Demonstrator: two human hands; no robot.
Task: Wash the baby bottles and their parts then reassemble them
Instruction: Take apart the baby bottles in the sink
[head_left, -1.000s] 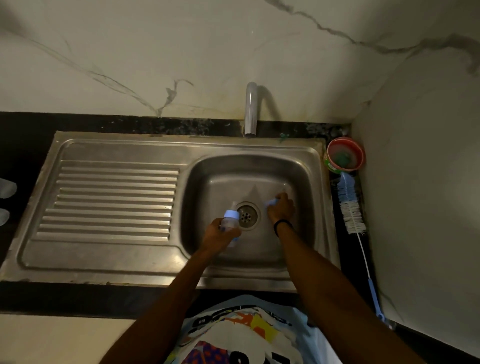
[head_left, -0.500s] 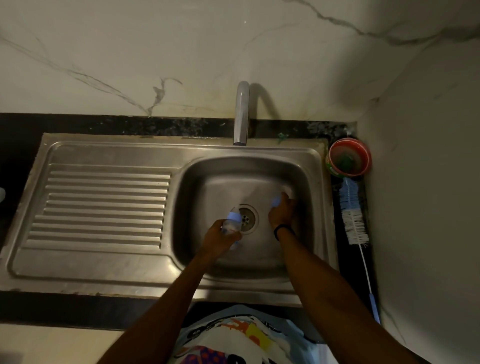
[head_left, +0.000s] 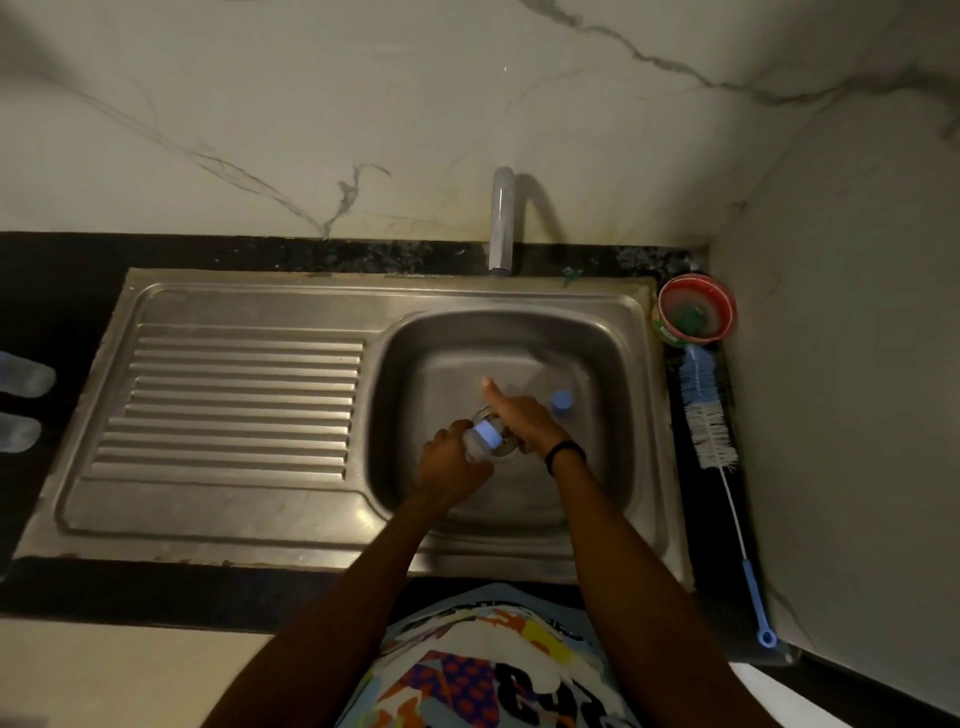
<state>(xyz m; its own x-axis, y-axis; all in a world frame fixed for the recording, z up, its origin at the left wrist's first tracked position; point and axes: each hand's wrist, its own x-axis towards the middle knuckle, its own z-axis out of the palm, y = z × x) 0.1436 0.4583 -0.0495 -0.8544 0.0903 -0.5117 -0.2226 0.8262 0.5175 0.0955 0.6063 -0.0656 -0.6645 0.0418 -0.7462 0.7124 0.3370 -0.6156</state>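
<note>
Fingers (head_left: 456, 430) of the left hand (head_left: 451, 463) wrap the small clear plastic baby bottle (head_left: 475, 449); the right hand (head_left: 527, 423) meets its blue collar (head_left: 488, 431), grip unclear. Light, stiff, likely slippery: hold the body.

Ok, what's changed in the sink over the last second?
The right hand let go of the blue cap, which now lies on the sink floor, and moved left to the top of the bottle. The left hand still holds the bottle; the brush hasn't moved.
</note>
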